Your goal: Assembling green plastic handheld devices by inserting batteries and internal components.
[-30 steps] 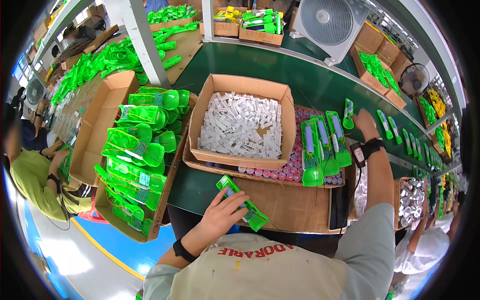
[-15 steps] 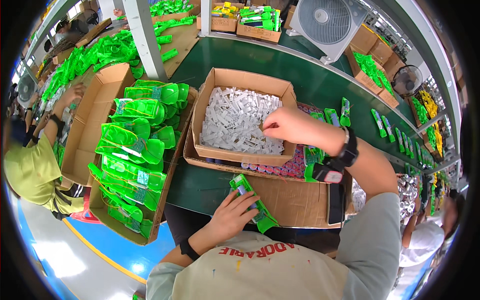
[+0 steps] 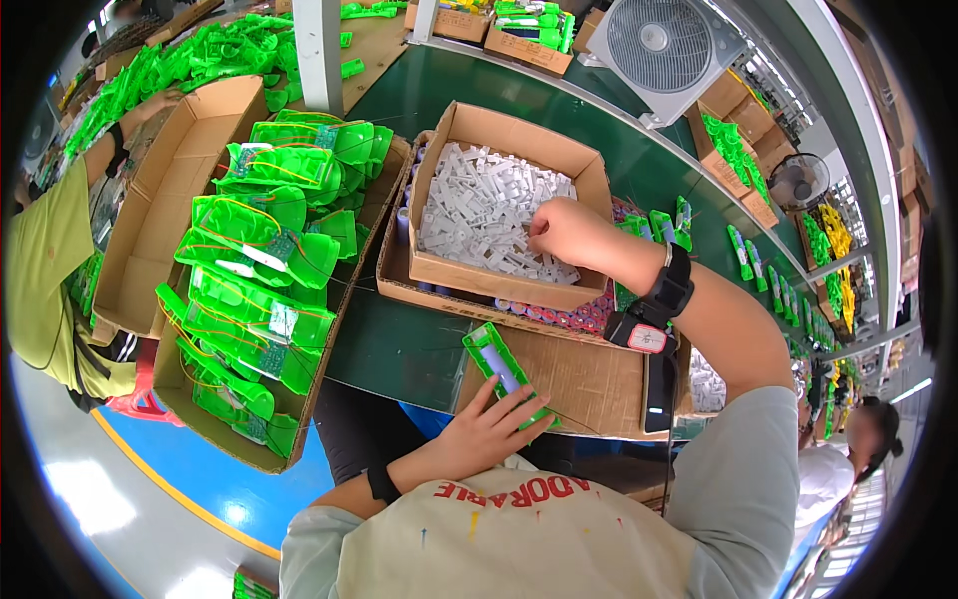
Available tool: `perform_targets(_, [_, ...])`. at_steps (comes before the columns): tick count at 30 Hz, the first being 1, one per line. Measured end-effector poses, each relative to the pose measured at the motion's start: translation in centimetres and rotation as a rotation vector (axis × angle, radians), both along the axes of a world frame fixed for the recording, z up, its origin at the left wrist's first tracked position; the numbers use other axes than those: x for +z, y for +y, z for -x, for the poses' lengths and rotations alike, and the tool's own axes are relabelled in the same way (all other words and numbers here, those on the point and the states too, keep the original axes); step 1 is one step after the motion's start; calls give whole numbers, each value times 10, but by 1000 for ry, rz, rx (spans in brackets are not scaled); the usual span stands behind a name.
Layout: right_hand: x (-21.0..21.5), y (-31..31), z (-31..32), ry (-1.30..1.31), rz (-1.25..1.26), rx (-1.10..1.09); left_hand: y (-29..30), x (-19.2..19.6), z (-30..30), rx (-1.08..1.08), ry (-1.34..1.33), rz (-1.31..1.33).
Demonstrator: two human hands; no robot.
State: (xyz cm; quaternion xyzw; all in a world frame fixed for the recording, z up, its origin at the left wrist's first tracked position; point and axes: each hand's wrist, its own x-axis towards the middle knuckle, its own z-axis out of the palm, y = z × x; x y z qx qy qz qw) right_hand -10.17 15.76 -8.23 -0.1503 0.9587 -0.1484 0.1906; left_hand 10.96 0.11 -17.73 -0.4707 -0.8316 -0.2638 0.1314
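My left hand point(image 3: 484, 427) holds a green plastic housing point(image 3: 475, 339) at the front edge of the bench, its fingers lying over the near end. A purple cylindrical battery cell point(image 3: 499, 365) rests inside that shell. My right hand point(image 3: 561, 232) reaches into a cardboard box point(image 3: 479, 276) heaped with small white plastic parts point(image 3: 479, 205). Its fingers are pinched together at the right side of the heap; whatever is between them is hidden. Beneath this box sits a wider carton holding pink-ended battery cells point(image 3: 559, 312).
To the left, a long carton point(image 3: 344, 334) is stacked with wired green housings point(image 3: 264, 299). A phone point(image 3: 659, 389) lies on a cardboard sheet point(image 3: 579, 384). Housings with cells point(image 3: 748, 255) line the right of the bench. A box fan point(image 3: 654, 50) stands behind; a co-worker point(image 3: 45, 265) is at far left.
My right hand's fingers have dipped closer to the white parts. My left hand has slid toward the housing's near end, exposing more of the battery cell. The whole view has shifted slightly.
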Motion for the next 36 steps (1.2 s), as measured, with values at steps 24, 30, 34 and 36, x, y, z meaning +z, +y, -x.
perform_targets(24, [5,-4,-13,37,-130,43,37,-6,-18,197,-2389,-967])
perform_targets(30, [4,6,-21,193,-8,51,14,-1,-21,90,-2343,-799])
perform_targets(34, [25,14,-38,365,375,1,-11,1,-31,88,-1991,-622])
perform_targets(36, [47,10,-52,149,576,-59,-20,8,-34,38,-1902,-694])
